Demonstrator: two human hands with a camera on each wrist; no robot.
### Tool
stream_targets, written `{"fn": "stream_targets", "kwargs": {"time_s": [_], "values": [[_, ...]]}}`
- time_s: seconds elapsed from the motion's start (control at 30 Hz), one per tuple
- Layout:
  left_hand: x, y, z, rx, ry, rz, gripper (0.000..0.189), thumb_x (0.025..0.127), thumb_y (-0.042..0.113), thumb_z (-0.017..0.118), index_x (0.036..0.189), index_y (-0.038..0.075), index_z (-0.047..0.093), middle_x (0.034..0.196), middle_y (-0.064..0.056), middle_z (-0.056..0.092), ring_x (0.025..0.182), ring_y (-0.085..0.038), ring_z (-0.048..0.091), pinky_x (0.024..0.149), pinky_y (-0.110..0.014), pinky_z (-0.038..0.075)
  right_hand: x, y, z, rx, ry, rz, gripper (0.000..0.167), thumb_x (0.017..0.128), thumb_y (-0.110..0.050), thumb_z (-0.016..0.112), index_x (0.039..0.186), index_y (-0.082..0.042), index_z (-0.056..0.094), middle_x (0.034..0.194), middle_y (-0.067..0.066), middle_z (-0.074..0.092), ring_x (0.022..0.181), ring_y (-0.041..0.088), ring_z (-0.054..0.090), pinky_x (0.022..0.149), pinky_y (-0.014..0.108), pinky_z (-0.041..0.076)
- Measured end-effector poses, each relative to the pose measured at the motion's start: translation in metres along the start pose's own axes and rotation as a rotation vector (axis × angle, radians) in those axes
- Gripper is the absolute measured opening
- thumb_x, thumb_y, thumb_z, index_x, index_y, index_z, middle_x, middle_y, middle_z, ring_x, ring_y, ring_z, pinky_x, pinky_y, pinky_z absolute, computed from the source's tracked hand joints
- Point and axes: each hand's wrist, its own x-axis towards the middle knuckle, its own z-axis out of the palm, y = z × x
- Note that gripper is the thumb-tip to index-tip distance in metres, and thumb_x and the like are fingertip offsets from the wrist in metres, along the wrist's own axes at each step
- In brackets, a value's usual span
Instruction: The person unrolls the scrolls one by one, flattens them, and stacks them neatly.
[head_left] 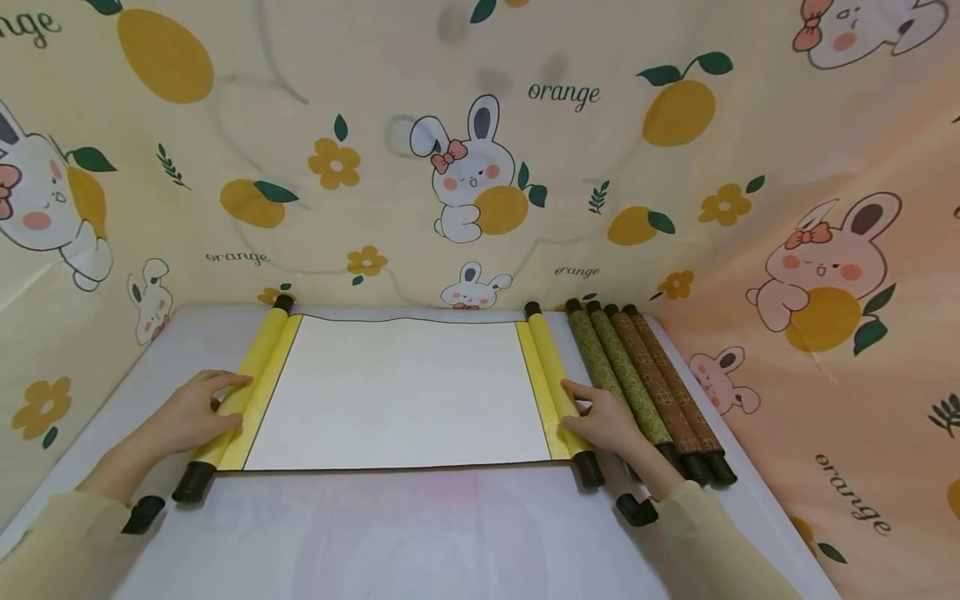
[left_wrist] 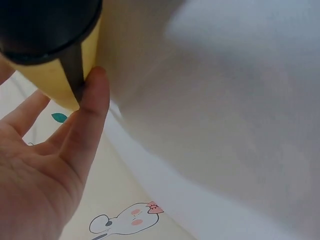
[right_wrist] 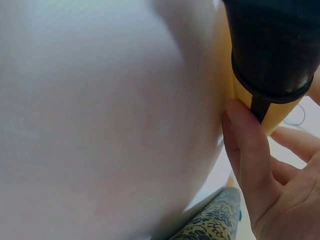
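A yellow scroll with a blank white sheet [head_left: 397, 392] lies unrolled across the table, a yellow roller with black end knobs on each side. My left hand [head_left: 198, 412] grips the left roller [head_left: 258, 346] below its middle, thumb on the near side and fingers over the outer edge. On the other side my right hand [head_left: 603, 417] holds the right roller [head_left: 550, 350] between thumb and fingers. In the left wrist view the left thumb presses the roller just past its black knob [left_wrist: 47, 27]. The right wrist view shows the thumb likewise beside the black knob [right_wrist: 275, 50].
To the right of the scroll lie two green patterned rolled scrolls [head_left: 626, 371] and two brown ones [head_left: 667, 375], side by side with black ends. Behind the white table [head_left: 420, 542] hangs a cloth [head_left: 450, 275] printed with rabbits and oranges, which also rises at both sides.
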Motion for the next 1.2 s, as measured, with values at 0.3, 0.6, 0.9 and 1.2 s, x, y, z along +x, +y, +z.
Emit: {"fn": "stream_targets", "kwargs": {"time_s": [0.3, 0.6, 0.9, 1.2], "values": [[-0.004, -0.001, 0.004, 0.025, -0.007, 0.009, 0.062, 0.088, 0.014, 0.080, 0.138, -0.014, 0.055, 0.138, -0.043, 0.040, 0.097, -0.046, 0.061, 0.077, -0.053, 0.057, -0.002, -0.001, 0.001, -0.034, 0.021, 0.008, 0.070, 0.092, -0.024, 0.080, 0.154, -0.008, 0.052, 0.082, 0.007, 0.071, 0.060, 0.017, 0.051, 0.047, 0.031, 0.040], [-0.009, -0.001, 0.006, 0.046, 0.020, 0.029, 0.062, 0.089, 0.019, 0.082, 0.136, -0.013, 0.057, 0.139, -0.042, 0.042, 0.099, -0.046, 0.062, 0.077, -0.054, 0.056, -0.007, 0.002, 0.002, -0.021, 0.025, -0.032, 0.065, 0.094, -0.026, 0.078, 0.152, -0.007, 0.054, 0.137, 0.026, 0.063, 0.065, 0.015, 0.055, 0.049, 0.031, 0.045], [-0.016, 0.008, 0.010, 0.072, 0.046, 0.067, 0.059, 0.091, 0.013, 0.078, 0.137, -0.015, 0.054, 0.137, -0.043, 0.045, 0.110, -0.054, 0.058, 0.088, -0.066, 0.052, -0.018, 0.001, 0.004, -0.012, 0.018, -0.077, 0.066, 0.093, -0.020, 0.079, 0.152, -0.005, 0.053, 0.129, 0.021, 0.066, 0.064, 0.014, 0.053, 0.051, 0.030, 0.044], [-0.011, 0.047, 0.007, -0.005, 0.055, 0.116, 0.059, 0.097, 0.014, 0.071, 0.144, -0.012, 0.048, 0.146, -0.039, 0.041, 0.131, -0.060, 0.041, 0.103, -0.073, 0.039, -0.024, -0.008, -0.002, 0.059, 0.049, -0.084, 0.067, 0.099, -0.019, 0.072, 0.158, -0.007, 0.043, 0.158, 0.023, 0.041, 0.119, 0.038, 0.060, 0.072, 0.035, 0.057]]}}
